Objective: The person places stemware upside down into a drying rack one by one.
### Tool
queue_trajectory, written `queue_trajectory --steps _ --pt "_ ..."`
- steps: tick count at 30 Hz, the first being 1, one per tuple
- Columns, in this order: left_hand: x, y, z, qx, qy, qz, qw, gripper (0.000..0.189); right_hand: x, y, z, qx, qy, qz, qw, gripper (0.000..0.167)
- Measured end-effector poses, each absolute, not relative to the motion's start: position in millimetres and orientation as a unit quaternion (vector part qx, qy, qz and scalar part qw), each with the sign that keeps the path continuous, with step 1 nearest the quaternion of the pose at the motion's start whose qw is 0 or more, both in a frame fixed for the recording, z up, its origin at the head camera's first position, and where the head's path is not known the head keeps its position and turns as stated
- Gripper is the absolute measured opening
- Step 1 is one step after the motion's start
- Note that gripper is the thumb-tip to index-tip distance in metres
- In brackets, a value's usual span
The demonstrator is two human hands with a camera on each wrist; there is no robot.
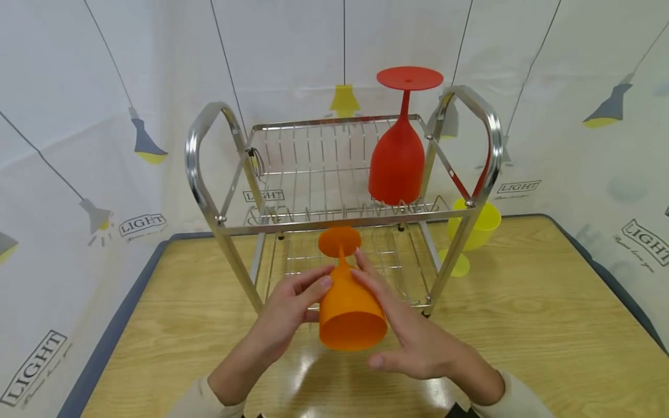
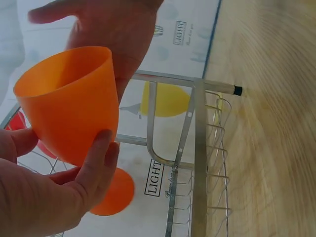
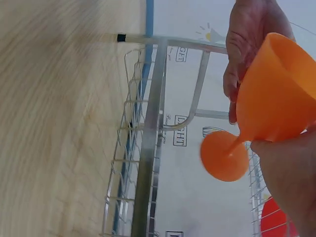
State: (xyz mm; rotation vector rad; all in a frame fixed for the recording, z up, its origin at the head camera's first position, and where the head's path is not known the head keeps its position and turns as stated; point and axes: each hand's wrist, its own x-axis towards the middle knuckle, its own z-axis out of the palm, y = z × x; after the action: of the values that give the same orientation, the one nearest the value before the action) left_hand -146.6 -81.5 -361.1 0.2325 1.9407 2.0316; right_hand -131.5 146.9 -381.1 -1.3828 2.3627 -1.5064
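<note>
An orange plastic goblet (image 1: 351, 302) is tilted in front of the rack, its mouth toward me and its round foot (image 1: 340, 241) pointing to the rack. My left hand (image 1: 287, 307) grips the bowl from the left, thumb on top and fingers beneath. In the left wrist view, the left hand's thumb and fingers (image 2: 96, 158) close around the lower bowl of the goblet (image 2: 74, 108). My right hand (image 1: 405, 328) lies along the right side with fingers extended against the bowl near the stem, thumb held apart.
A two-tier metal dish rack (image 1: 334, 220) stands just beyond my hands. On its upper tier a red goblet (image 1: 398, 157) sits upside down at the right. Behind the rack's right leg, a yellow goblet (image 1: 478, 229) stands upright on the wooden table (image 1: 522, 325).
</note>
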Motion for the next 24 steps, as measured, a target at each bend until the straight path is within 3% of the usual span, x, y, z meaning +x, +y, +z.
queue_trajectory --steps 9,17,24 --pt "-140.6 -76.2 -366.3 0.157 0.738 0.650 0.091 0.056 -138.4 149.8 -384.2 -0.390 0.655 -0.637 0.114 0.080" --pt "-132.7 -73.9 -372.7 0.205 0.755 0.620 0.061 0.065 -142.1 150.1 -388.4 -0.354 0.661 -0.649 0.131 0.079" --pt "-127.4 -73.6 -376.2 0.262 0.797 0.544 -0.014 0.064 -139.8 148.0 -388.6 -0.327 0.718 -0.603 0.115 0.086"
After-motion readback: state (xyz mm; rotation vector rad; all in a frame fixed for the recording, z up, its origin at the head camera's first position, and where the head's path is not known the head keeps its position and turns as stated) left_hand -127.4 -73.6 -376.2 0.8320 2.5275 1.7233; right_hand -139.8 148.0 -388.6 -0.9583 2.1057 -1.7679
